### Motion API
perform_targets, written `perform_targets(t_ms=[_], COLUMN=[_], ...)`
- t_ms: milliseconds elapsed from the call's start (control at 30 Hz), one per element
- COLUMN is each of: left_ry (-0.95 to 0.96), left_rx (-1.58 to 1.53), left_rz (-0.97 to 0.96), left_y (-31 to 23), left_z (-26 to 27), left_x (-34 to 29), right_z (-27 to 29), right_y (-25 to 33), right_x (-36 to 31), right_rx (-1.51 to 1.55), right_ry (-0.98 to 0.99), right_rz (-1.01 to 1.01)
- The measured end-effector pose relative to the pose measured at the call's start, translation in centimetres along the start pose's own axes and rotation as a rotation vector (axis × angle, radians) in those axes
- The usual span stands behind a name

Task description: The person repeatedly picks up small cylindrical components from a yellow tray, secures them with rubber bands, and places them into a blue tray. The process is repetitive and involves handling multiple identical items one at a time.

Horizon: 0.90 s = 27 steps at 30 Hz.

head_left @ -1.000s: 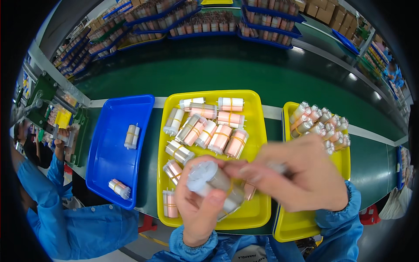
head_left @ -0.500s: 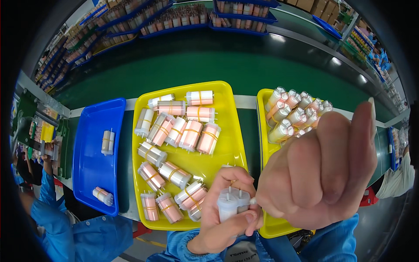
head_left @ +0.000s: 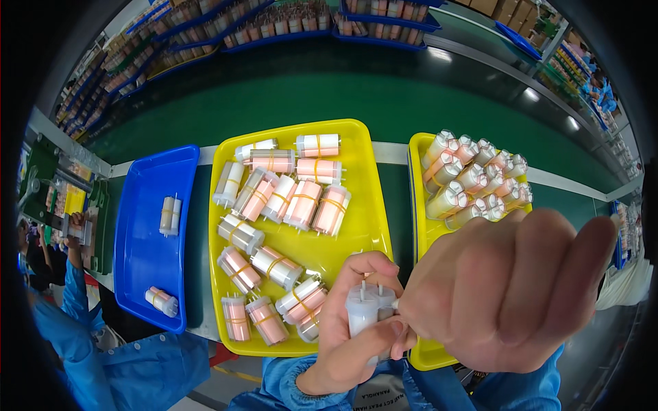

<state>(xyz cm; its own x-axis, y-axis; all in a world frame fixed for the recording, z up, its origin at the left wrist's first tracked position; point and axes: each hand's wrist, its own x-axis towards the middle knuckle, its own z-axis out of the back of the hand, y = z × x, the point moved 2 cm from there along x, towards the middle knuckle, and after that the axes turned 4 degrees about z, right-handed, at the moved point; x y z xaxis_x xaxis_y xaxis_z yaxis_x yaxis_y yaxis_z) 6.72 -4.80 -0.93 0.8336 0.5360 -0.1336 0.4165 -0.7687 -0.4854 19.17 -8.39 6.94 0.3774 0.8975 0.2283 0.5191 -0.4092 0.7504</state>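
My left hand (head_left: 343, 359) is wrapped round a bundle of clear plastic tubes (head_left: 363, 313), held upright above the front of the middle yellow tray (head_left: 329, 264). Translucent caps with thin spouts top the bundle. Large and close to the camera, my right hand (head_left: 507, 291) is closed, its thumb and fingertip pinched at the bundle's right side. Whatever lies in that pinch is mostly hidden. Similar bundles (head_left: 301, 205) with pink and white contents and yellow rubber bands lie in the middle tray.
To the right, a second yellow tray (head_left: 425, 236) carries several stacked tubes (head_left: 473, 178). On the left a blue tray (head_left: 147, 246) has two bundles. Behind runs a green conveyor belt (head_left: 295, 96), with loaded blue trays (head_left: 274, 41) beyond. Another person's blue sleeve (head_left: 75, 349) is at left.
My right hand has turned, its raised outer fingers dropping lower and to the right, while its pinch stays beside the bundle. The left hand keeps its hold. The whole view has shifted slightly.
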Motion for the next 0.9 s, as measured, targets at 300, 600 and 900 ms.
perform_targets(t_ms=[300, 600, 900], left_ry=[-0.010, -0.025, -0.007], left_rx=[0.023, 0.056, 0.023], left_rz=[-0.078, -0.049, -0.034], left_y=[-0.4, -0.7, -0.6], left_z=[-0.6, -0.4, 0.1], left_x=[-0.3, -0.3, 0.0], right_z=[-0.9, -0.2, -0.6], right_y=[-0.4, -0.7, -1.2], right_x=[1.9, 2.5, 2.9], right_rx=[0.250, 0.257, 0.348], right_ry=[0.094, 0.170, 0.180], right_rz=[0.120, 0.136, 0.041])
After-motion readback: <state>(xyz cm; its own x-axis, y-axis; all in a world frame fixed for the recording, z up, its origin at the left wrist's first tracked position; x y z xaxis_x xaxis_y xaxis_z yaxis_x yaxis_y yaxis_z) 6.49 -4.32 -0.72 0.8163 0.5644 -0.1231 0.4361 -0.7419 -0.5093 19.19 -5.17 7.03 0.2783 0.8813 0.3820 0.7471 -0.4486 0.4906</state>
